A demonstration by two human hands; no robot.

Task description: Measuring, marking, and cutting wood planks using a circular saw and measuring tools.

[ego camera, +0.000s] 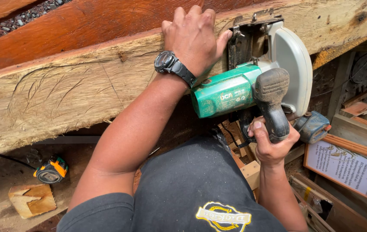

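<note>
Circular saw [252, 81], green-bodied with a pale grey blade guard and a worn black handle, set against the near face of the rough timber beam [63, 94]; right hand [271, 144] wrapped tight round the handle, left hand [192, 36] fingers curled over the beam's top edge just beside the guard; best kept flat to the wood, pushed slow and straight, left fingers held well off the blade line; tape measure [51, 170] lying below
</note>
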